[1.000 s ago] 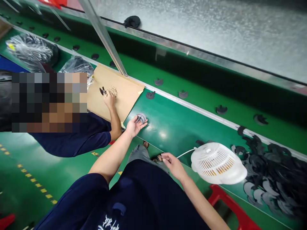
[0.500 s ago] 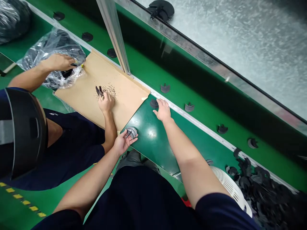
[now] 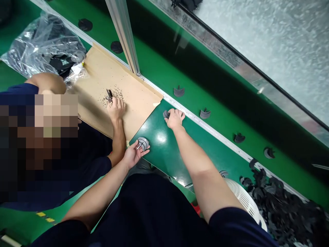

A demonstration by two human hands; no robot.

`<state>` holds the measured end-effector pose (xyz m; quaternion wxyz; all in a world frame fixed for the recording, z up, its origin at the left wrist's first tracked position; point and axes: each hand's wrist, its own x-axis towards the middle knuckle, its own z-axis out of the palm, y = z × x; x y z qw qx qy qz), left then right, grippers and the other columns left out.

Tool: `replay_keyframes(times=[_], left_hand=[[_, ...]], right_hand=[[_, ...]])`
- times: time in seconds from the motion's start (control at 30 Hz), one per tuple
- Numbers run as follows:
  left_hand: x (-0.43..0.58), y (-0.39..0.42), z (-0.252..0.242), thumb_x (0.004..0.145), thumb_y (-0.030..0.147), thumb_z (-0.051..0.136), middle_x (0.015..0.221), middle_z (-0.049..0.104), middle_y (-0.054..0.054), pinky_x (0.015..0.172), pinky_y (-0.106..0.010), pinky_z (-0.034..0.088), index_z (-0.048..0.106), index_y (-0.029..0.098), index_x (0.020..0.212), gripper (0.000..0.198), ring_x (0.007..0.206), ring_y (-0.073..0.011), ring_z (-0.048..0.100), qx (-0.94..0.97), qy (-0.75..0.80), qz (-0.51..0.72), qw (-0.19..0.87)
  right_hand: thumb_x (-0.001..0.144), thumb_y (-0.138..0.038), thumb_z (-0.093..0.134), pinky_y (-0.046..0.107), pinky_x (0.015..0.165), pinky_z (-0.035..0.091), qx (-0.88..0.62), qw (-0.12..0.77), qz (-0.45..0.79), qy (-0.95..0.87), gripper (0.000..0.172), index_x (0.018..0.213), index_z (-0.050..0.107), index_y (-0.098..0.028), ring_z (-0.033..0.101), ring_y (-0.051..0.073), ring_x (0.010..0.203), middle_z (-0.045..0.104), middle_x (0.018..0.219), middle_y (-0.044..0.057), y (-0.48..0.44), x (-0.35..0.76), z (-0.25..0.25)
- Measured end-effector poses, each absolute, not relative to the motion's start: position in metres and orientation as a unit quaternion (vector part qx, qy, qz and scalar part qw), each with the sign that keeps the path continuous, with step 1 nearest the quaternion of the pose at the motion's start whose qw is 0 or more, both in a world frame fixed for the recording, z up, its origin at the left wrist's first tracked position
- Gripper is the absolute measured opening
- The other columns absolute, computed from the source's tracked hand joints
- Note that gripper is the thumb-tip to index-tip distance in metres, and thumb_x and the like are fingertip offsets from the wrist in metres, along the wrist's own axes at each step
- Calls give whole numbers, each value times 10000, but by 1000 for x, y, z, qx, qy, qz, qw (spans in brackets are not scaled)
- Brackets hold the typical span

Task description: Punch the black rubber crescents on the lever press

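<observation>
My left hand (image 3: pixel 133 155) holds a grey rounded plastic part (image 3: pixel 143 144) with a thin pin, over the near edge of the green bench; thumb and fingers are round its side. Farther out, my right hand (image 3: pixel 175 119) is closed on a dark grey curved part (image 3: pixel 166 114) lying on the bench beside the metal rail. Its fingers hide much of that part. To the left, a co-worker's hand (image 3: pixel 117 109) holds a dark tool, perhaps cutters (image 3: pixel 109 94), over brown cardboard (image 3: pixel 140 103) strewn with small black bits.
Similar curved parts, one of them here (image 3: pixel 179 91), lie spaced along the green strip beyond the rail (image 3: pixel 205 118). A metal post (image 3: pixel 125 37) rises from the rail. At right are a white basket (image 3: pixel 246 197) and a black heap of parts (image 3: pixel 285 206). A clear plastic bag (image 3: pixel 33 44) lies left.
My right hand has closed over the curved part, which is now more hidden. My left hand still holds its part. The co-worker's other arm has drawn back from the bag, and the head has turned.
</observation>
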<state>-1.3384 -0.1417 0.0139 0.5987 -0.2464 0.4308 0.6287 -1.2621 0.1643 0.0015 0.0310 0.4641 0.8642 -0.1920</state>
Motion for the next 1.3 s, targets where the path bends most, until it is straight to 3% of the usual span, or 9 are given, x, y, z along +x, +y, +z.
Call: replay_keyframes(times=[0.2,0.43,0.63,0.8,1.0,1.3], left_hand=[[-1341,-133,18,1100,394,506,1241,792,-190,1095,-547,600,700,121,1310,395,1195,-343,778,-246,441,619,601],[-1340,-130,22,1098,411,506,1268,781,-200,1097,-541,593,718,102,1280,417,1233,-352,756,-227,437,614,616],[-1338,-126,26,1098,417,503,1270,781,-192,1103,-550,579,722,99,1242,412,1213,-355,762,-209,438,608,628],[-1338,-122,30,1092,423,513,1243,790,-184,1109,-554,571,698,124,1307,412,1204,-344,768,-192,434,605,640],[-1331,-114,40,1100,426,482,1233,790,-176,1101,-550,571,698,124,1295,420,1133,-326,788,-175,432,598,652],[-1324,-111,48,1093,494,468,1248,779,-173,1092,-559,573,652,162,1367,468,1192,-337,765,-167,433,588,662]], right_hand=[[921,-243,622,619,1176,418,495,30,-287,820,265,1185,626,-211,561,342,1271,662,1289,172,148,-1249,-11],[934,-379,624,523,1126,543,515,-42,-463,720,458,1366,553,-245,669,245,1142,708,1206,82,99,-1199,-16],[836,-407,633,475,991,628,523,-91,-605,593,411,1206,563,-241,717,194,968,713,1037,42,23,-1139,3],[745,-454,702,473,933,646,520,-117,-682,501,397,1060,582,-244,689,167,833,653,899,-6,-23,-1092,38],[807,-548,743,445,910,649,514,-156,-725,431,408,1067,592,-272,640,138,790,577,848,-37,-48,-1061,81],[724,-569,885,264,621,507,558,-207,-690,412,480,940,601,-247,450,67,619,524,792,-67,-61,-1032,101]])
